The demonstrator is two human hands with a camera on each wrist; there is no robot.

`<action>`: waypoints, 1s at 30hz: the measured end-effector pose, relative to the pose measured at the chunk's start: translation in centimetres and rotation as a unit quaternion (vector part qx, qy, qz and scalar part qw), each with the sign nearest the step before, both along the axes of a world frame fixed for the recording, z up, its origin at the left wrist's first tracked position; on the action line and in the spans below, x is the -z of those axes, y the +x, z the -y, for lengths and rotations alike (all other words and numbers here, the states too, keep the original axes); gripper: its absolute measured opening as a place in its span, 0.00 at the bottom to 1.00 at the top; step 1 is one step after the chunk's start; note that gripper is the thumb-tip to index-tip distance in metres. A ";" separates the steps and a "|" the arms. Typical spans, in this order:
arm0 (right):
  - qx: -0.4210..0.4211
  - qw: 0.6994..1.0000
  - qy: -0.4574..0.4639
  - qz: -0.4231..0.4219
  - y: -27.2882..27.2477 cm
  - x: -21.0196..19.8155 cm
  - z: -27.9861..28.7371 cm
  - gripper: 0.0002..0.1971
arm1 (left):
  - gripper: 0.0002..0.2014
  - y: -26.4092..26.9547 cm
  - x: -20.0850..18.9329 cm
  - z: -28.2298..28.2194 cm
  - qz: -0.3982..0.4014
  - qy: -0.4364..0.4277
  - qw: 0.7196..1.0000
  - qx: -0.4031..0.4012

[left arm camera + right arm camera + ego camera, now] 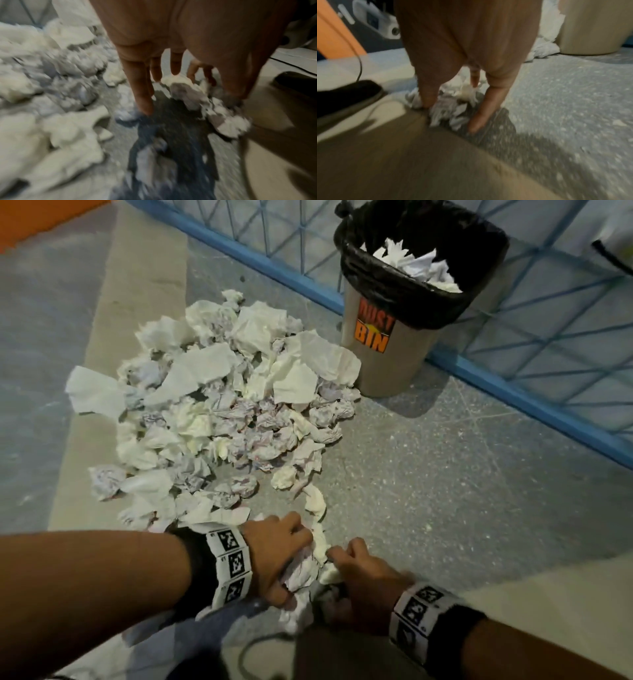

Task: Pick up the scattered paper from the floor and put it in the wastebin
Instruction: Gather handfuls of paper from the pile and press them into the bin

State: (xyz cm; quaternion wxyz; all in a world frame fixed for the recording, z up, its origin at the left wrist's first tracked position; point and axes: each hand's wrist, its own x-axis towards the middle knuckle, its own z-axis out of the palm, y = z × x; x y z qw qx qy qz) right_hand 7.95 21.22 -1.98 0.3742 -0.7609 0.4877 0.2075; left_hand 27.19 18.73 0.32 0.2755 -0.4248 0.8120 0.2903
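Note:
A big heap of crumpled white paper [219, 405] lies on the grey floor. The beige wastebin [387, 364] with a black liner stands at its far right, some paper [418, 265] inside. Near the bottom edge, my left hand [284, 553] and right hand [356, 573] close in from both sides on a small bunch of crumpled paper [308, 570]. In the left wrist view my left hand [188, 97] has that bunch [185, 89] between fingers and thumb. The right wrist view shows my right hand [452, 113] straddling it [447, 112] on the floor.
A blue mesh fence [513, 392] runs behind the bin. A thin dark cable [250, 652] loops on the floor below my hands. A black shoe [346, 97] sits to the left in the right wrist view. Bare grey floor [445, 491] stretches between my hands and the bin.

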 end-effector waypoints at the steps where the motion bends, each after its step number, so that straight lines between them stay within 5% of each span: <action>1: 0.008 1.000 -0.020 0.011 0.1 0.6 -0.8 0.20 | 0.44 -0.1 0.6 -1.1 -0.007 0.000 1.000 -0.007; 6: 0.023 1.000 -0.002 0.021 -0.6 1.7 -1.8 0.10 | 0.35 -0.3 3.1 -4.7 -0.024 0.014 1.000 -0.006; 15: 0.009 0.999 0.031 0.025 -1.1 1.0 0.2 0.16 | 0.30 -1.5 4.6 -3.8 -0.083 0.063 0.994 0.019; 22: -0.069 0.997 0.008 -0.028 -1.7 0.1 4.2 0.17 | 0.27 0.2 4.5 -2.1 -0.051 0.062 0.996 -0.031; 30: -0.072 0.992 -0.090 0.059 -2.9 -7.9 9.7 0.15 | 0.28 1.1 -4.0 6.4 -0.105 -0.145 0.982 -0.056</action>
